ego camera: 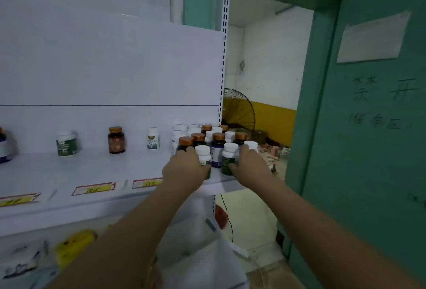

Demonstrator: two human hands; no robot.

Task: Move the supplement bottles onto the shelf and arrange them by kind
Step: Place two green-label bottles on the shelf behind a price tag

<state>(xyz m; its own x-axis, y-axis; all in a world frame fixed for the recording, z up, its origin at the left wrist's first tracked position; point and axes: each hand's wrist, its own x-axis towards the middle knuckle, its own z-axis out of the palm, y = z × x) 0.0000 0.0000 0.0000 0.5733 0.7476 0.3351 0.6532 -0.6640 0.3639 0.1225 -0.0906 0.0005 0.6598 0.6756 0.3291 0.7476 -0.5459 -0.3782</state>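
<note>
Left hand (184,168): extended onto the right end of the shelf (92,168), back uppermost, thumb wrapped across the front of a white-capped bottle (204,156), which it grips. Right hand (251,166): likewise extended, thumb pressed to the lower side of a green-label bottle (228,158) with fingers reaching behind it, grasping it. Both forearms are stretched forward and converge on the same spot.

Count, bottle cluster (217,148): tightly packed at the shelf's right end, upright and touching.
- Dark bottles with copper caps: six visible.
- White-capped bottles: at least nine, the rear ones too blurred for a firm figure.
- The two held bottles stand in the front row, near the shelf edge.

Count, singles: four upright bottles stand well apart along the shelf to the left.
- A purple-label bottle (2,148), cut by the frame edge.
- A green-label jar (66,144) with a white cap.
- A brown bottle (116,140) with a copper cap.
- A pale-label bottle (153,138) with a white cap.

Three yellow price tags (94,188) sit on the shelf's front lip. A green door (368,138) stands open at right. A fan (239,111) is visible through the doorway.
</note>
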